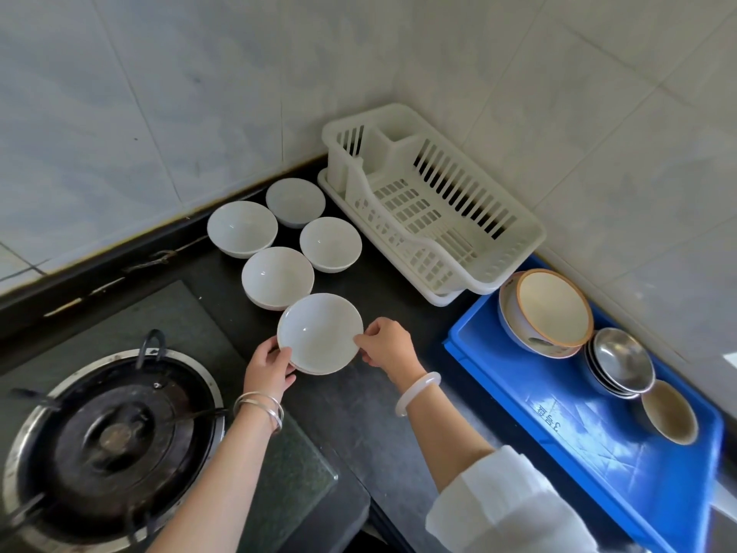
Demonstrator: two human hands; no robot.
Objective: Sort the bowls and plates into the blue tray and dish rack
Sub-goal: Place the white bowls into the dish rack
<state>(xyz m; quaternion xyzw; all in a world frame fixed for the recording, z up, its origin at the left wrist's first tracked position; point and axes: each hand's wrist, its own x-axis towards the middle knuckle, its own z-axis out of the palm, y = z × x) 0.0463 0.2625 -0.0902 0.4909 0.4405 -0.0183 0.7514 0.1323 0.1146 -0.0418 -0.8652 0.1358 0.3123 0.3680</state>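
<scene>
Dark counter (359,417) in a tiled wall corner. A gas burner (107,429) sits at its left end. A blue tray (558,453) lies along the right wall, and a white dish rack (399,217) stands in the corner just behind the tray.

Along the tray's far side stand a large cream bowl (552,309) nested in another, a stack of steel bowls (620,361) and a small bowl (670,413). Four white bowls (277,277) are clustered on the counter left of the rack.

A fifth white bowl (320,333), with a second rim showing beneath it, lies between the hands, nearest the person. The left hand (268,363) grips its left edge, thumb on the rim. The right hand (385,341) pinches its right edge. Whether it rests on the counter cannot be told.

Silver bangles (261,409) circle the left wrist and a white bangle (416,393) the right.
</scene>
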